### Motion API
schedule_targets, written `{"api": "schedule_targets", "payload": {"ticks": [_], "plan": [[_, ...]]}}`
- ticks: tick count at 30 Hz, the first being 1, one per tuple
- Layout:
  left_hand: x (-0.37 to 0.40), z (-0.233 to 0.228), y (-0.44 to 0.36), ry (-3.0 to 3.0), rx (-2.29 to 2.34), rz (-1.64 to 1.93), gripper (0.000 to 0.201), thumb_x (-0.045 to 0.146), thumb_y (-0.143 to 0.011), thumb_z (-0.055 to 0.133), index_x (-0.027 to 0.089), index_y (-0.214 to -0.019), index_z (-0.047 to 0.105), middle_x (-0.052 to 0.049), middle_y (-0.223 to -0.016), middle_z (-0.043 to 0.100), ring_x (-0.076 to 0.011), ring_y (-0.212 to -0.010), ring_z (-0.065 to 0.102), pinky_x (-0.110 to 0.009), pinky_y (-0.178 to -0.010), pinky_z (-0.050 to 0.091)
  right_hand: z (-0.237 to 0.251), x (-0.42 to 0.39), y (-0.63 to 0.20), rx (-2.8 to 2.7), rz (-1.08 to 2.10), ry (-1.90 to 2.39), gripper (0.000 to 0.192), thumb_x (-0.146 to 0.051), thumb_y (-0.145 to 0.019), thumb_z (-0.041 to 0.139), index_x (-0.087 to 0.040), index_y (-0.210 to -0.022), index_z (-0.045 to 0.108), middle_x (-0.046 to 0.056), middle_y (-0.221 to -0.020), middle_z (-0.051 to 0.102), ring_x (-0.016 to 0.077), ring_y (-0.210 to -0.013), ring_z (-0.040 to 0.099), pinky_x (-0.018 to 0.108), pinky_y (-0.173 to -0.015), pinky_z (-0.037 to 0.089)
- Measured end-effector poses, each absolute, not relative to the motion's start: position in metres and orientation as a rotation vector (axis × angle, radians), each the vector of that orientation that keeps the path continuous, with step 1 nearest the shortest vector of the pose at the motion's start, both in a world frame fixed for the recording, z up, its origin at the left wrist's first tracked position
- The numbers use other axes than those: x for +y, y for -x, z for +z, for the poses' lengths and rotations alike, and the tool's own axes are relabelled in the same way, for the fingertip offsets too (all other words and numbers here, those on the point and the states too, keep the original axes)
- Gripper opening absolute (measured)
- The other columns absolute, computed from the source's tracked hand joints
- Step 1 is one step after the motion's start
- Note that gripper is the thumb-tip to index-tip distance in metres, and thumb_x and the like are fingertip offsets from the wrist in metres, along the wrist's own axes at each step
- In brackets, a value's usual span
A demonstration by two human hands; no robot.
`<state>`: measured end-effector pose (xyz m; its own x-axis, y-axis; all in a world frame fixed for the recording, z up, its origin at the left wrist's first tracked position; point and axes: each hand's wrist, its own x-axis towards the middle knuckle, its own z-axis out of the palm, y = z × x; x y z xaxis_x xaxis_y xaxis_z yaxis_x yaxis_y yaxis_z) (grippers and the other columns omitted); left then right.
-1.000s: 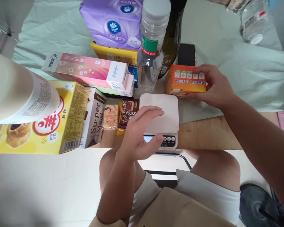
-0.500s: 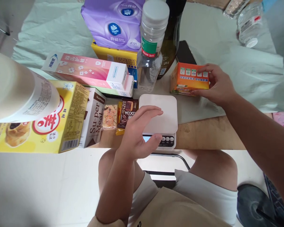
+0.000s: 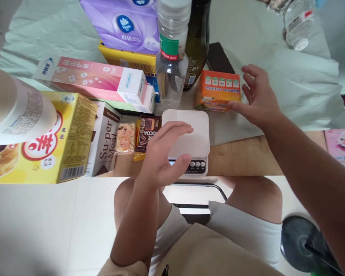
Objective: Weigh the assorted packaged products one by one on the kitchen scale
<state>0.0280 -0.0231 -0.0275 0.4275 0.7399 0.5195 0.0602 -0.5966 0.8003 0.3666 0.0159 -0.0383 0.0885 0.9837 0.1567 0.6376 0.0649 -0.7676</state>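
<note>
A white digital scale (image 3: 192, 134) lies at the table's front edge, its plate bare. Over its left side hovers my left hand (image 3: 163, 157), fingers stretched and thumb apart, partly hiding the display. The orange box (image 3: 218, 90) rests on the cloth behind and right of the scale. My right hand (image 3: 258, 96) is open just right of that box, thumb close to its lower right corner; I cannot tell whether the thumb touches it. Left of the scale are a brown cocoa snack packet (image 3: 148, 132) and a small clear-wrapped biscuit (image 3: 125, 137).
A clear bottle (image 3: 172, 73) and a dark bottle (image 3: 197, 42) stand behind the scale. To the left are a purple tissue pack (image 3: 123, 27), pink box (image 3: 89, 78), Su-per Meal box (image 3: 103, 142), yellow box (image 3: 71, 138) and large white bottle (image 3: 20, 107). Another bottle (image 3: 299, 25) lies far right.
My right hand has let go of the orange box and its fingers have spread away to the right. The camera view has shifted slightly. My left hand stays over the scale.
</note>
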Motion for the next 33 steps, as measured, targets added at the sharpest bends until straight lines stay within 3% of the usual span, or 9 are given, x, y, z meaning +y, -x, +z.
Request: {"api": "schedule_targets", "payload": {"ticks": [3,7,11,15,21,24,26,30,33], "plan": [[-0.024,-0.024,-0.039,-2.005,0.662,1.171,0.051,0.062,-0.105,0.055,0.02,-0.125,0.076,-0.016,-0.124,0.08,-0.0318,-0.116,0.075,-0.048,-0.099,0.064,-0.036,-0.047,-0.361,-1.443,0.55,1.506,0.067,-0.075,-0.093,0.068,-0.042,-0.148,0.05,0.006,-0.179,0.034,0.0277,-0.168,0.043,0.051,-0.137,0.041],[-0.035,-0.02,-0.07,-2.023,0.568,1.08,0.054,0.065,-0.105,0.053,0.02,-0.124,0.076,-0.016,-0.122,0.08,-0.0311,-0.112,0.076,-0.047,-0.096,0.064,-0.053,-0.161,-0.371,-1.022,0.501,1.497,0.051,-0.065,-0.08,0.084,-0.041,-0.122,0.069,0.008,-0.155,0.064,0.0348,-0.143,0.069,0.058,-0.123,0.056],[-0.064,-0.028,-0.123,-2.005,0.461,0.963,0.049,0.061,-0.106,0.055,0.02,-0.124,0.076,-0.017,-0.125,0.078,-0.0306,-0.113,0.076,-0.045,-0.096,0.065,-0.07,-0.255,-0.417,-0.826,0.37,1.621,0.039,-0.052,-0.078,0.085,-0.035,-0.112,0.073,0.01,-0.138,0.072,0.0356,-0.126,0.077,0.065,-0.111,0.06],[-0.098,-0.046,-0.198,-1.951,0.364,0.771,0.044,0.054,-0.106,0.058,0.02,-0.129,0.073,-0.016,-0.134,0.076,-0.0316,-0.122,0.075,-0.046,-0.104,0.065,-0.078,-0.31,-0.483,-0.653,0.158,1.71,0.035,-0.048,-0.077,0.081,-0.034,-0.107,0.072,0.007,-0.127,0.071,0.0342,-0.121,0.076,0.068,-0.109,0.059],[-0.136,-0.057,-0.36,-1.802,0.422,0.58,0.066,0.069,-0.107,0.045,0.013,-0.135,0.068,-0.021,-0.148,0.069,-0.0341,-0.14,0.069,-0.051,-0.117,0.062,-0.079,-0.322,-0.601,-0.479,-0.009,1.7,0.04,-0.055,-0.076,0.064,-0.038,-0.112,0.061,0.006,-0.144,0.064,0.0388,-0.15,0.06,0.072,-0.126,0.041],[-0.15,-0.051,-0.437,-1.807,0.569,0.638,0.09,0.08,-0.105,0.028,0.007,-0.144,0.063,-0.02,-0.167,0.054,-0.0357,-0.16,0.051,-0.046,-0.128,0.051,-0.075,-0.3,-0.648,-0.486,0.031,1.653,0.056,-0.068,-0.072,0.052,-0.036,-0.118,0.059,0.009,-0.151,0.061,0.0394,-0.153,0.058,0.07,-0.128,0.04],[-0.156,-0.044,-0.47,-1.744,0.601,0.578,0.088,0.073,-0.108,0.023,0.005,-0.157,0.051,-0.016,-0.177,0.043,-0.0363,-0.167,0.04,-0.043,-0.132,0.042,-0.072,-0.279,-0.66,-0.512,0.134,1.581,0.065,-0.075,-0.068,0.055,-0.034,-0.118,0.06,0.012,-0.146,0.064,0.0404,-0.149,0.062,0.069,-0.124,0.045],[-0.161,-0.036,-0.495,-1.604,0.565,0.402,0.088,0.055,-0.11,0.049,0.004,-0.174,0.017,-0.018,-0.19,0.005,-0.0326,-0.179,0.003,-0.045,-0.145,0.021,-0.067,-0.243,-0.642,-0.611,0.403,1.349,0.065,-0.079,-0.083,0.054,-0.025,-0.116,0.069,0.014,-0.139,0.07,0.0394,-0.151,0.059,0.067,-0.125,0.049],[-0.163,-0.044,-0.499,-1.572,0.486,0.379,0.1,0.053,-0.106,0.054,0.0,-0.175,0.004,-0.018,-0.19,-0.004,-0.0267,-0.178,-0.015,-0.044,-0.146,0.008,-0.065,-0.234,-0.62,-0.652,0.457,1.269,0.066,-0.079,-0.08,0.065,-0.022,-0.112,0.075,0.016,-0.134,0.072,0.0408,-0.151,0.059,0.066,-0.128,0.048]]}}
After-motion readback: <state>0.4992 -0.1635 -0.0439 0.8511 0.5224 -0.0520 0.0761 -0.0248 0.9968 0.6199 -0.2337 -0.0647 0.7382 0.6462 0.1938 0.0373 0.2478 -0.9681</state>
